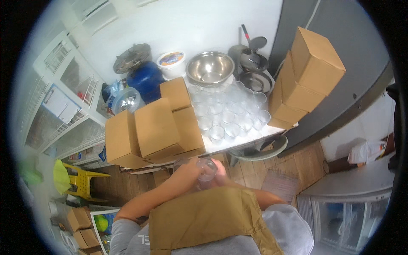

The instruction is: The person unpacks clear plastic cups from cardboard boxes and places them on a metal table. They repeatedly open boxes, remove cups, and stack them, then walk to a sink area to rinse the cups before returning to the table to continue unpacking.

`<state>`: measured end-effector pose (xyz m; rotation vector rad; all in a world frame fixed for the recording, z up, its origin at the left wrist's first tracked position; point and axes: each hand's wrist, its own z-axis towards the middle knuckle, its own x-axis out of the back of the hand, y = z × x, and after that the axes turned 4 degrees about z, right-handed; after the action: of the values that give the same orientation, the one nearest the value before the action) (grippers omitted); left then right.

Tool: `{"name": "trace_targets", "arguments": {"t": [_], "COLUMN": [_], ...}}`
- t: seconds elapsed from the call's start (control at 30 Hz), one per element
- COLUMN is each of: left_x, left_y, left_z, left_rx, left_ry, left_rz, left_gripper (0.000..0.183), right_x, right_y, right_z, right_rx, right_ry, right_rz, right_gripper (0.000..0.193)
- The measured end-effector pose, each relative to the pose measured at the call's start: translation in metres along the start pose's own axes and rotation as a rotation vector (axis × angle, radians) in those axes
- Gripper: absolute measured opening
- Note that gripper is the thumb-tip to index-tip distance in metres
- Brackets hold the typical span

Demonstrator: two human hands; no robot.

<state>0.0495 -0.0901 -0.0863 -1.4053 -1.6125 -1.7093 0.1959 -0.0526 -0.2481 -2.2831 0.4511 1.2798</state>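
Observation:
Close to my body, just in front of the table edge, my left hand (192,168) and my right hand (220,172) are closed around a clear drinking glass (206,182). The left fingers reach over its rim, and the right hand wraps its outer side. Beside my left hand shows the rim of another clear glass (179,163); I cannot tell how it is held. On the white table ahead, many clear glasses (232,131) stand upright in close rows.
Brown cardboard boxes (157,129) stand at the table's left, and a tall box stack (304,76) at its right. Behind the glasses are a steel bowl (210,68), a white tub (171,66) and pans (255,61). A yellow stool (80,180) stands on the left floor.

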Motion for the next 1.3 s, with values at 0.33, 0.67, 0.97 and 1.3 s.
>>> {"name": "trace_targets", "arguments": {"t": [0.33,0.67,0.97,1.3], "left_x": [-0.034,-0.093,-0.103,-0.107], "left_y": [-0.035,-0.075,-0.059,-0.040], "left_z": [0.023,0.098,0.134,0.161], "left_rx": [-0.156,-0.172,0.004,0.286], "left_ry": [-0.018,0.101,0.038,-0.042], "left_rz": [-0.213,-0.087,-0.027,0.062], "left_gripper": [0.024,0.010,0.008,0.020], "right_x": [-0.015,0.071,0.024,-0.030], "right_y": [-0.032,-0.054,-0.140,-0.227], "right_z": [-0.060,-0.011,-0.039,-0.006], "right_rx": [-0.092,0.033,0.775,0.671], "right_ry": [0.020,0.477,0.238,0.149], "right_rz": [-0.148,-0.467,-1.566,-2.428], "right_gripper": [0.068,0.062,0.026,0.044]}}
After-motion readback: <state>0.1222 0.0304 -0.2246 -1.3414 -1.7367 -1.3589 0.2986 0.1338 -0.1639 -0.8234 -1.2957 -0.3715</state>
